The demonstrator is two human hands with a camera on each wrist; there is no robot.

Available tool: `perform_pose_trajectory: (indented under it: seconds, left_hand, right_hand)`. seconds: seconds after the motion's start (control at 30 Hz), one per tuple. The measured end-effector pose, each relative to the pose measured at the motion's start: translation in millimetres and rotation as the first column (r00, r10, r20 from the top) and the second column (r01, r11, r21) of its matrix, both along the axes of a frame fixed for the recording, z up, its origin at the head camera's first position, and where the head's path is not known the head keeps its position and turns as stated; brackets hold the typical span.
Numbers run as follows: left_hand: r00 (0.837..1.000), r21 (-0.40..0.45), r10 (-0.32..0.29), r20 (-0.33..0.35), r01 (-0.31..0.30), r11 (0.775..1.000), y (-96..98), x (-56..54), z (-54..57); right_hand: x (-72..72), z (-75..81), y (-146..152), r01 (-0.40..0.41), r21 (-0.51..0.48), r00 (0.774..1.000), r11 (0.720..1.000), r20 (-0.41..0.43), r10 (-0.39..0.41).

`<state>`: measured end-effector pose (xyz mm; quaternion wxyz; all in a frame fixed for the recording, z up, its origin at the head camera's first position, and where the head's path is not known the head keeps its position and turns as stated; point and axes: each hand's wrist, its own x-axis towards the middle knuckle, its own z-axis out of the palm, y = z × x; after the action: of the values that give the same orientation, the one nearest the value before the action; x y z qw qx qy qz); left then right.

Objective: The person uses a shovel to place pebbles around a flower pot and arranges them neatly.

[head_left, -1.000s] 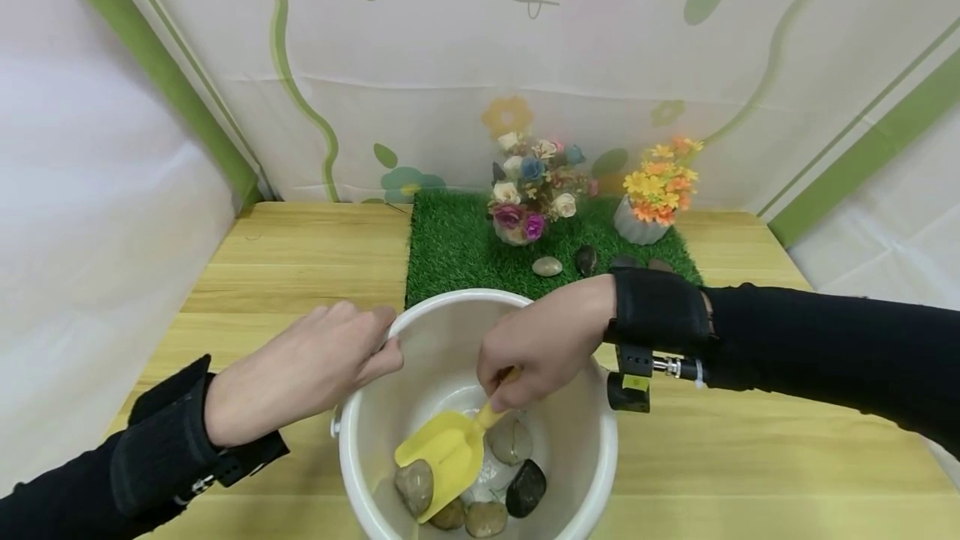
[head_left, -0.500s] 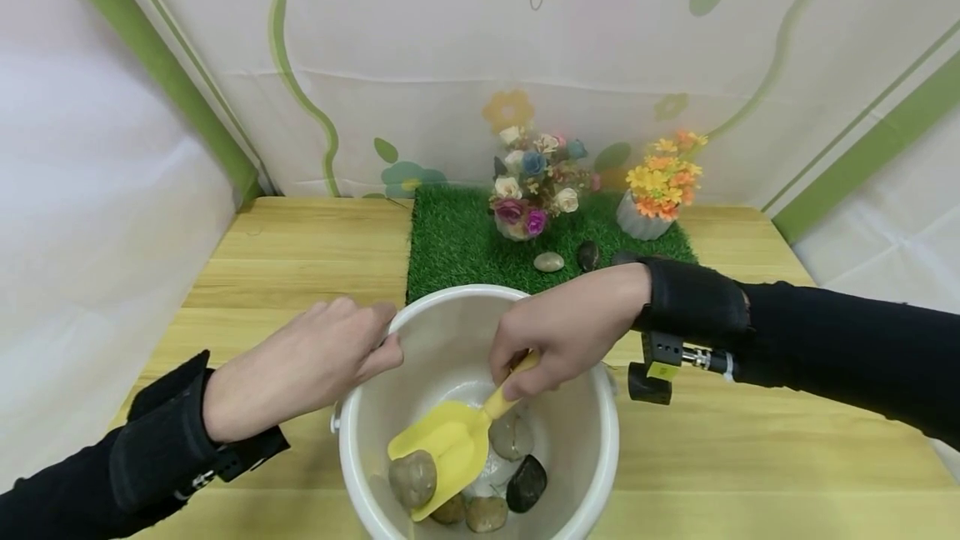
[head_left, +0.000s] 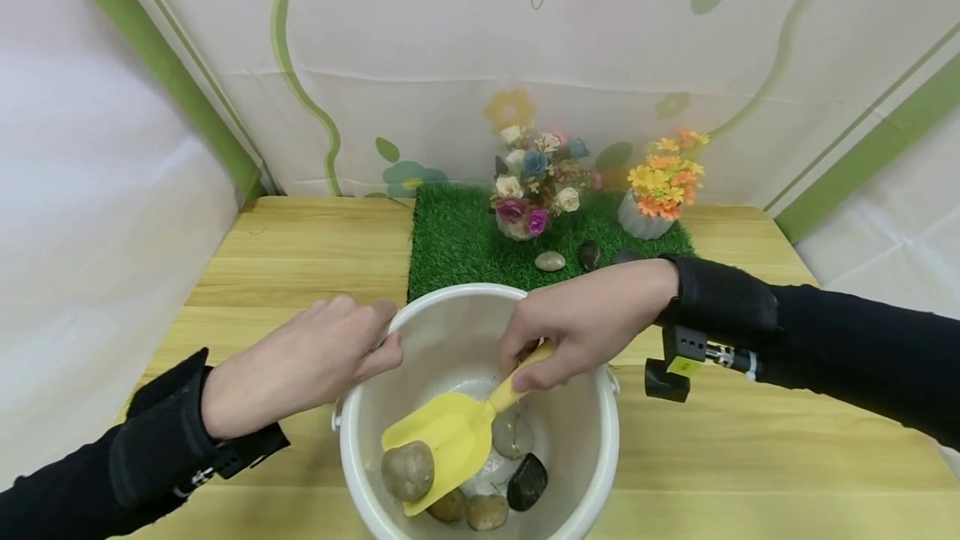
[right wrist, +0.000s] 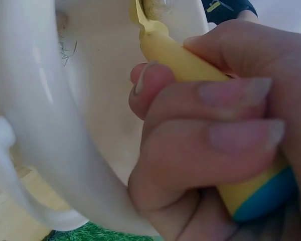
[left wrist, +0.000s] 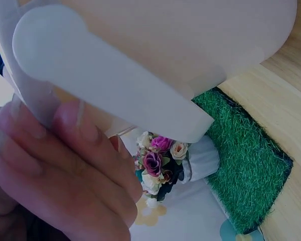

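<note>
My left hand [head_left: 311, 365] grips the left rim of a white bucket [head_left: 606, 465], fingers curled over its edge. In my right hand [head_left: 581, 323] is the yellow handle of a toy shovel [head_left: 450, 444]; the right wrist view shows the fingers wrapped round the handle [right wrist: 190, 63], with its blue end [right wrist: 271, 196] below them. The shovel's blade slants down inside the bucket, and a grey-brown stone [head_left: 408, 471] sits at its left edge. Around the blade on the bucket floor lie a black stone [head_left: 527, 482], a pale stone [head_left: 513, 433] and brownish stones [head_left: 487, 512].
Behind the bucket is a green turf mat [head_left: 450, 248] bearing a mixed bouquet [head_left: 536, 177], an orange and yellow potted flower [head_left: 663, 182] and several stones, including a pale one [head_left: 550, 261]. The bucket's white carrying handle [left wrist: 115, 75] hangs outside it. A wooden table [head_left: 322, 248] lies beneath.
My right hand has moved up and to the right, tilting the shovel. The grey-brown stone has shifted slightly up and left with the blade. My left hand stays on the rim.
</note>
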<state>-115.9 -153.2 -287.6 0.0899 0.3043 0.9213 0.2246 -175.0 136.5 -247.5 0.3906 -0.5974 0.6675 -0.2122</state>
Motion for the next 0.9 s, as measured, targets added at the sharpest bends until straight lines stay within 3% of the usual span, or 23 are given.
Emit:
perform_pose_trajectory:
  seconds: [0.3,0.9]
  left_hand:
    - [0.999,-0.007,-0.01,-0.039,0.01,1.0,-0.1,-0.6,0.8]
    - [1.0,0.007,0.01,0.007,-0.01,1.0,0.6,0.8,-0.6]
  right_hand:
    - [0.6,3.6,9,0.031,-0.013,1.0,0.999,0.001,-0.031]
    - [1.5,14.6,35,0.121,-0.074,0.992,0.99,-0.037,-0.124]
